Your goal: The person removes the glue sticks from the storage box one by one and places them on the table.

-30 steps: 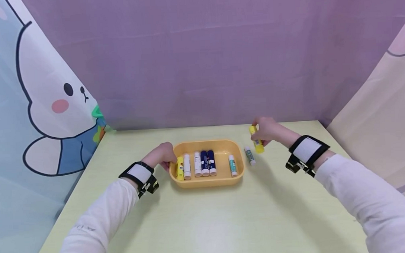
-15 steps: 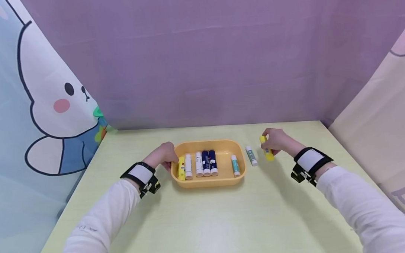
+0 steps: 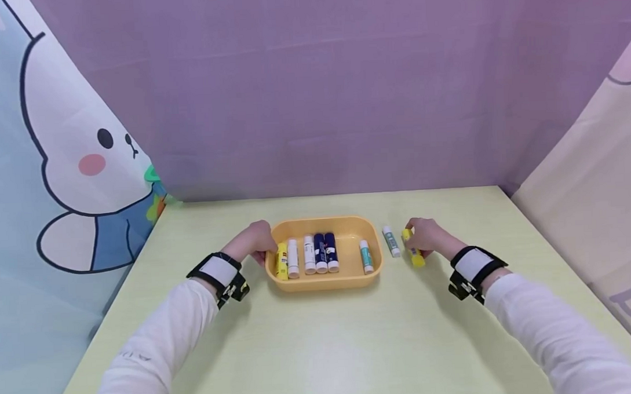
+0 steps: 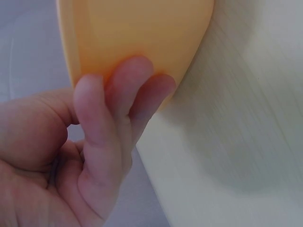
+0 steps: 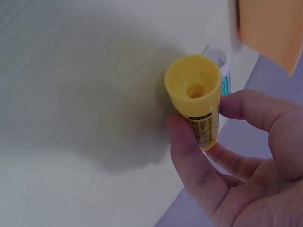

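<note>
My left hand (image 3: 255, 241) grips the left end of a yellow-orange plastic tray (image 3: 326, 284); in the left wrist view its fingers (image 4: 129, 80) press against the tray's outer wall. To the right of the tray, my right hand (image 3: 427, 237) pinches a yellow glue stick (image 3: 416, 257) between thumb and fingers, low over the table. The right wrist view shows that glue stick's hollow round end (image 5: 194, 78) facing the camera. Between the tray and my right hand lies a small white and teal glue stick (image 3: 391, 242).
Inside the tray, from left, are a yellow glue stick (image 3: 282, 262), white ones (image 3: 293, 259), dark blue ones (image 3: 320, 255) and a teal and white one (image 3: 366, 257). A purple cloth (image 3: 312, 104) hangs behind the pale table (image 3: 321, 347).
My right hand has carried the yellow glue stick rightward, then down toward the table beside the small glue stick. My left hand keeps its hold on the tray.
</note>
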Demonstrator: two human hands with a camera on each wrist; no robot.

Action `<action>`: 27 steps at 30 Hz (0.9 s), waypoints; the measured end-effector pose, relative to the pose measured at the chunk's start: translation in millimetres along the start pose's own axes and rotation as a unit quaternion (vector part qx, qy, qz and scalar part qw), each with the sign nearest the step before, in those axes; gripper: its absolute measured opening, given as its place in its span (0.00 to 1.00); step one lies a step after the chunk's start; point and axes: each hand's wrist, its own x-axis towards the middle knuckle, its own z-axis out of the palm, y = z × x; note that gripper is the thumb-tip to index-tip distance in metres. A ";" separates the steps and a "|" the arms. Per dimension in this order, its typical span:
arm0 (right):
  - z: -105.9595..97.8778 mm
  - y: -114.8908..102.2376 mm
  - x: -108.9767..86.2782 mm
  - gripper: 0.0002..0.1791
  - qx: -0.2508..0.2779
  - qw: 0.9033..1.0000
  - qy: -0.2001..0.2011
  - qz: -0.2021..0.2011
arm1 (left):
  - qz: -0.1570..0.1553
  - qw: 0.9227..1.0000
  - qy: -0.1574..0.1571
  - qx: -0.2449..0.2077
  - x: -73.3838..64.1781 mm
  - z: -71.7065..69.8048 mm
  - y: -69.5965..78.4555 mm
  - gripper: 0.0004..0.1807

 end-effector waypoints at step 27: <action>9.2 -0.3 3.5 0.32 -0.006 1.000 0.015 0.019 | -0.005 1.000 0.006 0.004 -0.8 1.3 -0.3 0.15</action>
